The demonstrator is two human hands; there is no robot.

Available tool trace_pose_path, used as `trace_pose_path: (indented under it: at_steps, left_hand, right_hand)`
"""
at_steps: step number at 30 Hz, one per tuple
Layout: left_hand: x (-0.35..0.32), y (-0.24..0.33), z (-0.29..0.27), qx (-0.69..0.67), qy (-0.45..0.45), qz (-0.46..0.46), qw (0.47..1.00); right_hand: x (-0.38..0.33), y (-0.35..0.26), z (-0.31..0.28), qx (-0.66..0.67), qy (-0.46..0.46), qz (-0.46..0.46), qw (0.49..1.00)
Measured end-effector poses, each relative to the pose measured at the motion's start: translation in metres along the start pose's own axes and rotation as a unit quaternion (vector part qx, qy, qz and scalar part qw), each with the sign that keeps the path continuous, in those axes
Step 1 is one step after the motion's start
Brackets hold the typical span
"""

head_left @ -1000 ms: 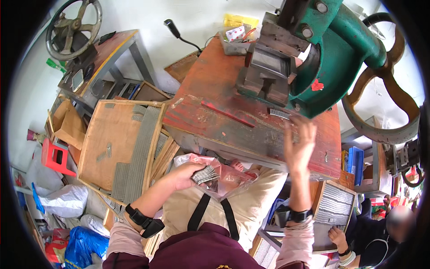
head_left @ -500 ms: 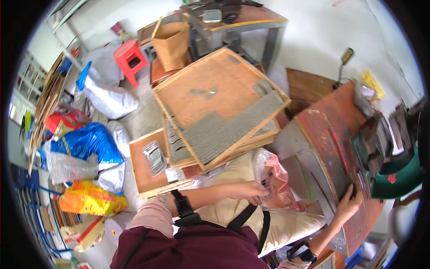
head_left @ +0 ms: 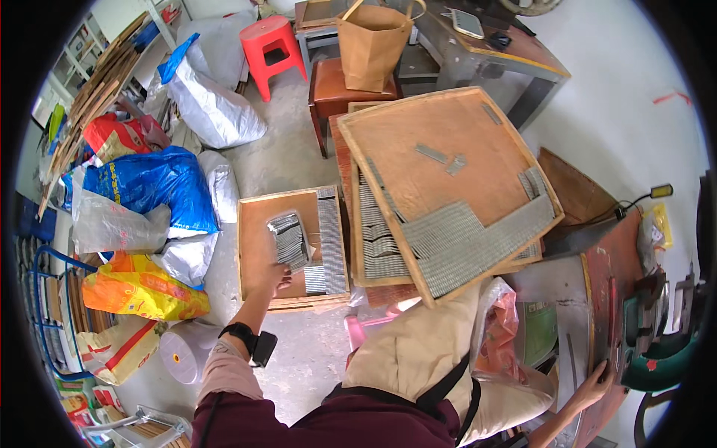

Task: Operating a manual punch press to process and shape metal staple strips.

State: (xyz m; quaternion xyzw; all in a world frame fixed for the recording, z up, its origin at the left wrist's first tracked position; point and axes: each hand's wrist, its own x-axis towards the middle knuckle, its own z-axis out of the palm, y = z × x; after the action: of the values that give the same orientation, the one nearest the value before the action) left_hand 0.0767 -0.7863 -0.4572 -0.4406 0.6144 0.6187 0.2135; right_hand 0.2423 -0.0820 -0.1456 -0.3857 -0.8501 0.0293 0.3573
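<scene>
My left hand [head_left: 281, 276] reaches over the near side of a shallow wooden tray [head_left: 258, 205], its fingers curled; whatever they hold is hidden. Beside the fingers, a clear plastic pack of grey metal strips [head_left: 290, 240] lies in the tray, and more strips [head_left: 328, 239] stand in rows along its right side. At far right my right hand [head_left: 592, 387] rests at the edge of a worn red-brown workbench [head_left: 601, 269], fingers bent by a small dark thing I cannot make out. A clear bag with a reddish lining [head_left: 499, 328] lies against my leg.
A larger wooden tray [head_left: 403, 160] of metal strips sits askew on stacked trays ahead. A green machine [head_left: 657, 355] stands on the workbench. Sacks, including a blue one [head_left: 168, 187], crowd the left. Behind are a red stool [head_left: 272, 48] and a paper bag [head_left: 371, 48].
My left hand has moved from the bag at my lap to the small tray on the left. The view has swung left. My right hand stays at the workbench edge.
</scene>
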Motion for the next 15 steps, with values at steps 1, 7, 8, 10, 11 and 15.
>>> trace_pose_path:
  at_steps: [1, 7, 8, 10, 11, 15]
  left_hand:
    - [0.023, -0.009, -0.014, -0.009, -0.008, -0.001, 1.000]
    - [0.107, -0.025, -0.019, 0.217, 0.182, 0.139, 0.949]
    - [0.116, -0.024, -0.008, 0.282, 0.274, 0.129, 0.910]
    - [0.135, -0.023, 0.004, 0.344, 0.357, 0.111, 0.861]
    - [0.144, -0.022, 0.006, 0.306, 0.391, 0.046, 0.867]
    - [0.172, -0.023, -0.016, 0.111, 0.332, -0.097, 0.932]
  right_hand:
    - [-0.009, -0.017, 0.003, 0.063, 0.002, 0.014, 0.998]
    - [-0.064, -0.148, 0.027, 0.148, -0.128, -0.222, 0.955]
    - [-0.075, -0.170, 0.026, 0.176, -0.182, -0.224, 0.941]
    - [-0.104, -0.212, 0.026, 0.218, -0.305, -0.322, 0.869]
    - [-0.120, -0.232, 0.026, 0.254, -0.352, -0.414, 0.801]
    - [-0.171, -0.285, 0.038, 0.204, -0.469, -0.514, 0.688]
